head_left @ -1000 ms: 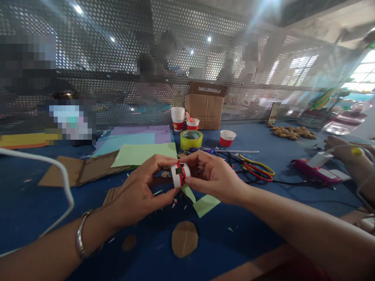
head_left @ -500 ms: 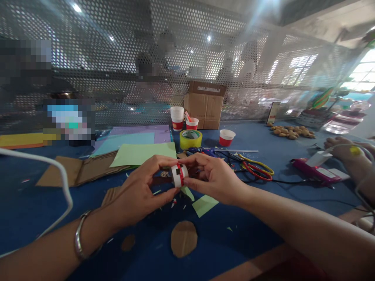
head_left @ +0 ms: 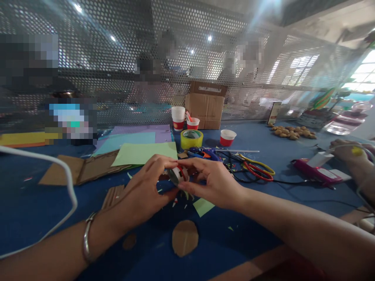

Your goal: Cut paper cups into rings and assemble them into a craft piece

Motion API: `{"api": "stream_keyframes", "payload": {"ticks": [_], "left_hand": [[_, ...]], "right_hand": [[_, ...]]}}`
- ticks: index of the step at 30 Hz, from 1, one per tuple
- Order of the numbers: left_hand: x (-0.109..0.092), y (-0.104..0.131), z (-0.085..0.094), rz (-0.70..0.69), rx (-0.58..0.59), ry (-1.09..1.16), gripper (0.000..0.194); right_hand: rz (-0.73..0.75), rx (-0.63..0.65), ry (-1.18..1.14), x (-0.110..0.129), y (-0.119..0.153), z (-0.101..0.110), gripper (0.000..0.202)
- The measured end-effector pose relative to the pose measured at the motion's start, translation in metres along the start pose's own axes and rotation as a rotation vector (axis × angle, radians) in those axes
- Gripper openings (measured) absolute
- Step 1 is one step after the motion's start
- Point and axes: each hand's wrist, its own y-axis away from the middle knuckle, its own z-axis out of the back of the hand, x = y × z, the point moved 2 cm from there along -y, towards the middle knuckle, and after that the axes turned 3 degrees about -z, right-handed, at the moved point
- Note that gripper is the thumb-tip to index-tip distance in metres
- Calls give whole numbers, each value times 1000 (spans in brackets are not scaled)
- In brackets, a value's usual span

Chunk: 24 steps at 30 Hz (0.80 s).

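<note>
Between my two hands is a small white, red and black ring (head_left: 179, 175), short like a cut section of paper cup. My left hand (head_left: 146, 189) is closed round its left edge, thumb below and fingers above. My right hand (head_left: 215, 181) pinches its right side, partly covering it. The ring sits tilted, with one round end turned to the left. Beneath the hands lie a pale green paper piece (head_left: 202, 207) and small scraps. Closer to me, a round cardboard disc (head_left: 185, 239) lies flat on the blue table (head_left: 152, 253).
Green paper (head_left: 145, 153) and folded cardboard (head_left: 98, 167) lie left. Yellow tape (head_left: 191, 139), a blue-handled tool (head_left: 206, 153), coiled cables (head_left: 258, 169) and paper cups (head_left: 227, 138) stand or lie beyond. Another person's hand (head_left: 350, 150) is at right, near a magenta device (head_left: 316, 171).
The ring has turned in my fingers, so its round end now shows on the left. Both hands remain on it, the left one shifted slightly to the right.
</note>
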Motion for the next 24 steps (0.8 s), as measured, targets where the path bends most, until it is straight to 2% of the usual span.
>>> {"api": "stream_keyframes", "payload": {"ticks": [5, 8, 10, 12, 14, 16, 19, 24], "left_hand": [[0, 3, 1, -35, 33, -120, 30], [0, 2, 2, -1, 8, -69, 43], [2, 0, 4, 111, -28, 42, 62], [6, -3, 4, 280, 12, 215, 74], [11, -5, 3, 401, 121, 373, 68], [15, -7, 2, 417, 173, 425, 51], [18, -7, 3, 341, 126, 378, 35], [11, -5, 7, 270, -5, 228, 29]], "right_hand": [[65, -62, 100, 0, 0, -5, 37], [36, -67, 59, -4, 0, -7, 38], [12, -64, 19, -6, 0, -7, 38], [3, -61, -11, -8, 0, -7, 38], [21, -52, -28, -8, 0, -7, 39], [53, -41, -10, -7, 0, -6, 40], [88, -38, 24, -5, 0, -4, 39], [88, -49, -18, -4, -1, -3, 35]]}}
